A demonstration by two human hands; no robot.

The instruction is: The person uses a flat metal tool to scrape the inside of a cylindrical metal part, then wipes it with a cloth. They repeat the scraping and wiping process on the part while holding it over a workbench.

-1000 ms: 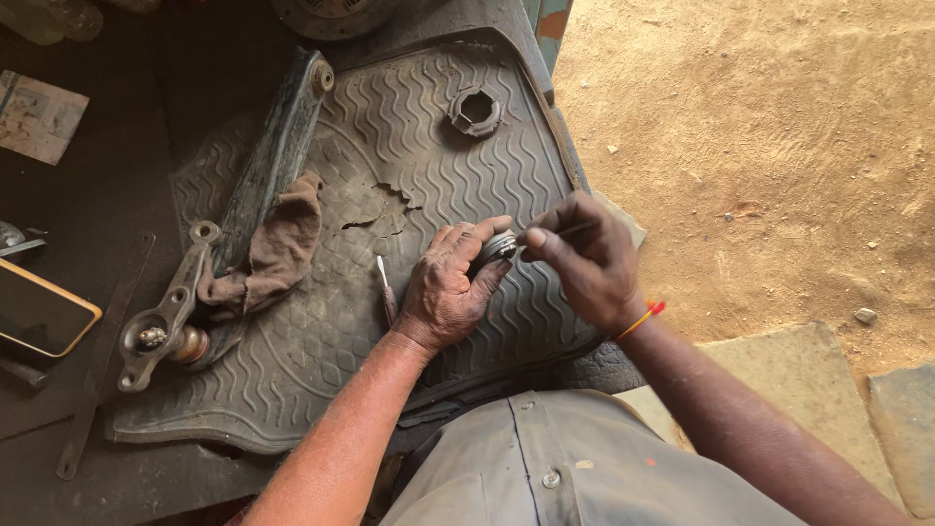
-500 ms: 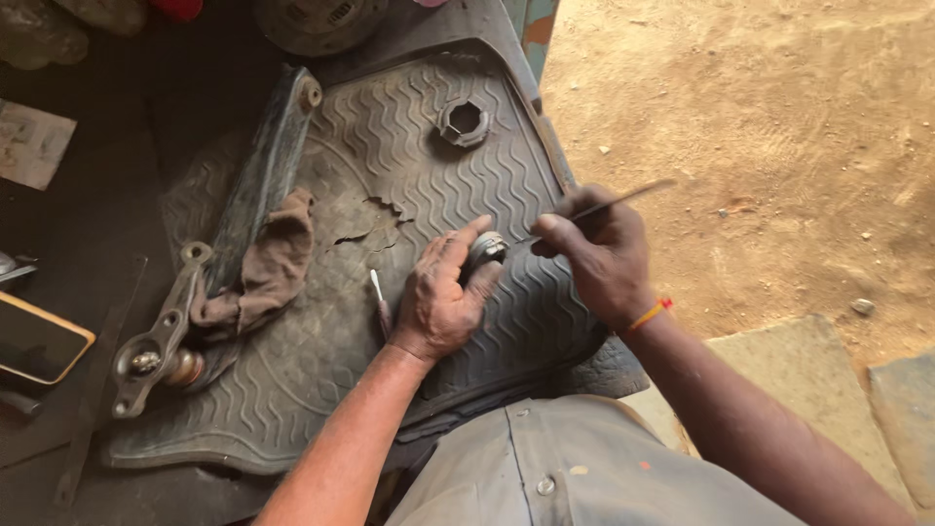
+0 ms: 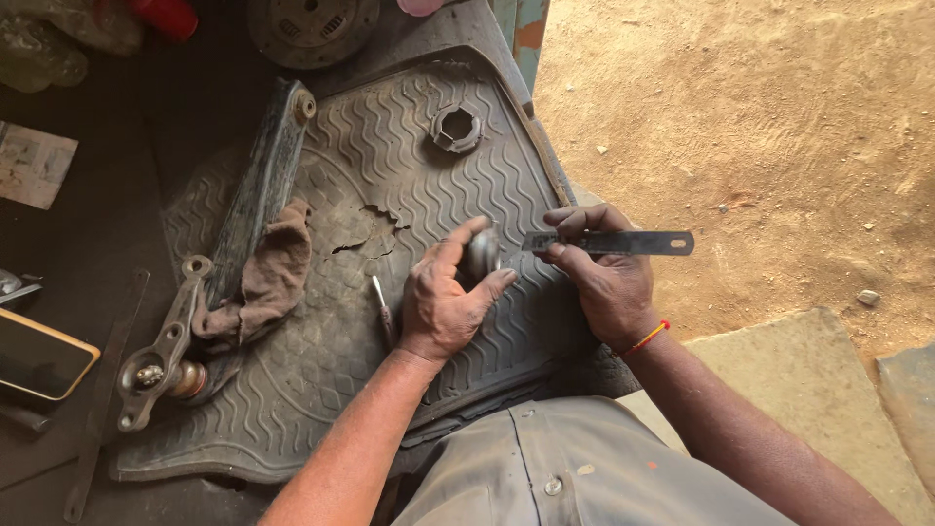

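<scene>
Fingers of the left hand [image 3: 440,304] are wrapped round a small round metal part [image 3: 482,251], thumb and forefinger pinching it from both sides, held just above the rubber mat [image 3: 409,156]. Right hand [image 3: 602,278] fingers are closed on a thin flat metal strip [image 3: 614,243], looks like a hacksaw blade w/ a hole near its far end; strip lies roughly level, its near tip at or just beside the round part. Can't tell if tip is actually touching.

Progress, judged from the frame: work on the round part looks mid-way, not finished. Part is in hand, not set down or fitted to anything; blade is at it, so scraping or picking seems ongoing. How clean the part is can't be read, too small & half hidden by the fingers.

Other bits untouched on the mat: suspension arm [image 3: 258,209] w/ ball joint at its lower end, brown rag [image 3: 268,268] draped over it, castellated nut-like ring [image 3: 456,128] near the top, small screwdriver [image 3: 382,302] just left of the left hand. Phone [image 3: 39,356] at far left edge, well apart. Sandy ground [image 3: 760,117] to the right.
</scene>
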